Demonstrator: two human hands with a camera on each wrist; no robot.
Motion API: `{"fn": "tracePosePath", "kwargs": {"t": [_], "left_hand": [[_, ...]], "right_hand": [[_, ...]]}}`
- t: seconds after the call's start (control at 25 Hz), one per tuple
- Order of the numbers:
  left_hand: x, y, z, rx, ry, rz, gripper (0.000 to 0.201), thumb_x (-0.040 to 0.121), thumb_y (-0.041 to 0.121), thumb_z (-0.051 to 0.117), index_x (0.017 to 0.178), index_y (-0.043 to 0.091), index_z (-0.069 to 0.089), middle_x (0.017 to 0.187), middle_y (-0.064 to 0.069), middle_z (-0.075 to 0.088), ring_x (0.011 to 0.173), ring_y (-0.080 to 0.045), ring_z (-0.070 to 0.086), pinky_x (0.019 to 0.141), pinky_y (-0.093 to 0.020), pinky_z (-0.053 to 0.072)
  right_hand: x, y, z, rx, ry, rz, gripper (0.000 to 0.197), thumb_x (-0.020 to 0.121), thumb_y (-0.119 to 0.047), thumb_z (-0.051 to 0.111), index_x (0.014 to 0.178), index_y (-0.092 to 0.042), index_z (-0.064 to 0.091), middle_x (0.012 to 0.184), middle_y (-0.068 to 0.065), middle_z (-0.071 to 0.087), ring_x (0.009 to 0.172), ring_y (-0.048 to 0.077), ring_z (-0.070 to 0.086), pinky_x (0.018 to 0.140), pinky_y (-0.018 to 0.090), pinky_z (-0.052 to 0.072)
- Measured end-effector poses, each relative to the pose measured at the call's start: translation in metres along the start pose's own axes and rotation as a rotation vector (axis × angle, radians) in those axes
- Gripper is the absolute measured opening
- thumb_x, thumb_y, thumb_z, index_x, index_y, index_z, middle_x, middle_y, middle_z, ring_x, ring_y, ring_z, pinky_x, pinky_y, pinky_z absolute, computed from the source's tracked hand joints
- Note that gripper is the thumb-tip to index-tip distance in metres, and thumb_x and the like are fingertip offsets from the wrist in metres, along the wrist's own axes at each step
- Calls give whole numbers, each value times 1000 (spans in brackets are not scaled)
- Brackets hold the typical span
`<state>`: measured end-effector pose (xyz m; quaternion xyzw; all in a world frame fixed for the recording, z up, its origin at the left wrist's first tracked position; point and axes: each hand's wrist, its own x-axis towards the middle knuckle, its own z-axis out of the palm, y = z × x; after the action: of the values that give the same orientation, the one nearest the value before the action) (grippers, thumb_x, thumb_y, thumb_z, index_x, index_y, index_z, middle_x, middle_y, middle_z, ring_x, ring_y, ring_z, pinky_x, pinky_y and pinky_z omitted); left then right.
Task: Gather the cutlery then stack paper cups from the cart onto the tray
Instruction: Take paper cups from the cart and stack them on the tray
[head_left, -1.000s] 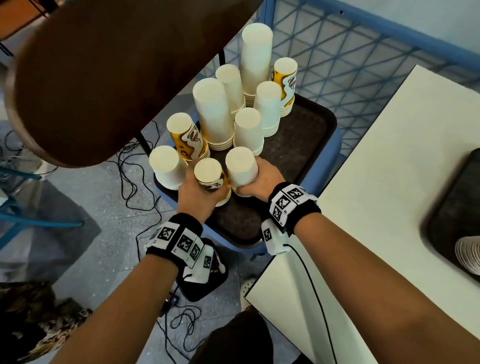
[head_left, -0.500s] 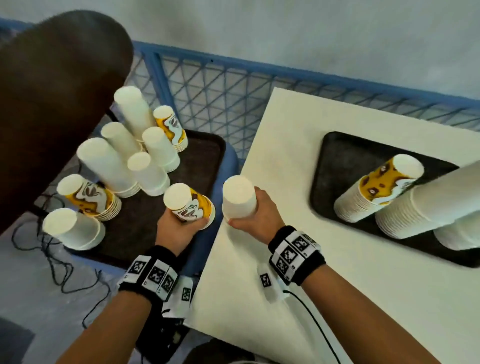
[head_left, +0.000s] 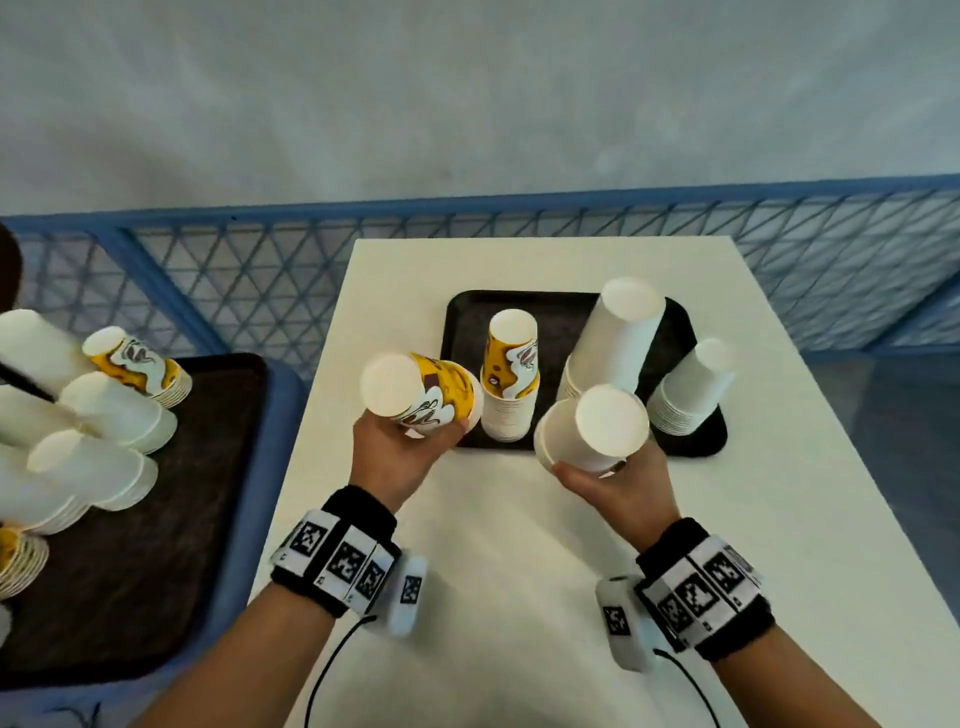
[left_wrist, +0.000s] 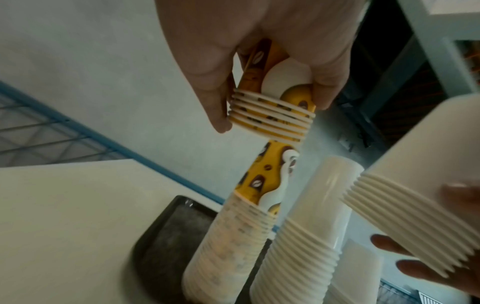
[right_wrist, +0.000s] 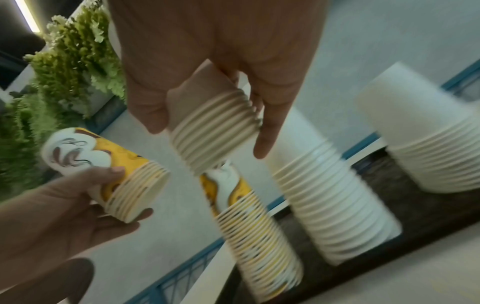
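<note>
now hands gripping cup stacks, above tray

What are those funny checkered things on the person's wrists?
Both forearms are bare, no sleeves. The left wrist band and right wrist band are black with white squares printed with black pixel patterns. A small white camera box hangs under each, trailing a thin black cable.

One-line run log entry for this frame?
left hand: holds yellow cups | right hand: holds white cups | both above table, near tray
</note>
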<state>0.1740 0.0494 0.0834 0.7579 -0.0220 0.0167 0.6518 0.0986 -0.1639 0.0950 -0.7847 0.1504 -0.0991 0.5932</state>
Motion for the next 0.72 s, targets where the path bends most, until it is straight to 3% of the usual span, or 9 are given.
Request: {"fn": "tracePosePath", "kwargs": {"t": [0.04, 0.12, 0.2, 0.28, 0.4, 0.56, 0.72], "left_hand": [[4, 13, 13, -15, -3, 52, 38, 55, 26, 80, 88, 14, 66, 88, 5, 73, 92, -15, 68, 90, -28, 52], [15, 37, 34, 9, 9, 147, 39, 60, 26, 79, 91, 7, 66, 92, -3, 73, 95, -20, 68, 92, -32, 53], [29, 50, 51, 63, 53, 203, 51, 59, 30, 79, 97, 0, 65, 99, -11, 71, 98, -22, 67, 92, -29, 53], [43, 63, 66, 150, 100, 175, 60, 58, 29, 82, 108, 3, 63, 106, -4, 69, 98, -14, 65, 86, -14, 50], [57, 65, 87, 287, 104, -20, 62, 63, 18, 82, 118, 13, 54, 106, 8, 59, 96, -9, 55, 84, -19, 44], [56, 32, 100, 468, -73, -230, 70, 64, 19, 81, 126, 18, 47, 121, -1, 61, 110, -19, 57, 86, -23, 40], [57, 17, 100, 403, 4, -295, 69, 65, 20, 80, 125, 18, 46, 126, -4, 60, 110, -20, 57, 86, -25, 41]], "right_hand": [[6, 4, -20, 21, 99, -3, 77, 41, -36, 80, 111, -26, 49, 110, -1, 55, 102, 14, 53, 88, 29, 48], [24, 15, -56, 36, 276, 3, 92, 38, -41, 77, 119, -7, 51, 112, 4, 58, 105, 19, 56, 92, 34, 48], [47, 22, -84, 48, 388, -4, 97, 39, -46, 74, 123, -6, 48, 120, 10, 58, 110, 21, 56, 94, 36, 49], [75, 26, -104, 71, 453, -35, 92, 46, -39, 77, 127, -11, 44, 127, 12, 53, 113, 20, 53, 95, 34, 46], [117, 36, -123, -58, 456, 19, 79, 62, -17, 81, 129, -6, 41, 131, 16, 47, 115, 25, 49, 97, 33, 41], [138, 84, -115, -288, 245, 268, 74, 63, -20, 79, 126, -4, 44, 128, 19, 51, 116, 37, 51, 97, 46, 45], [141, 99, -109, -274, 210, 277, 73, 66, -21, 78, 128, -7, 42, 129, 17, 50, 116, 35, 51, 97, 45, 45]]}}
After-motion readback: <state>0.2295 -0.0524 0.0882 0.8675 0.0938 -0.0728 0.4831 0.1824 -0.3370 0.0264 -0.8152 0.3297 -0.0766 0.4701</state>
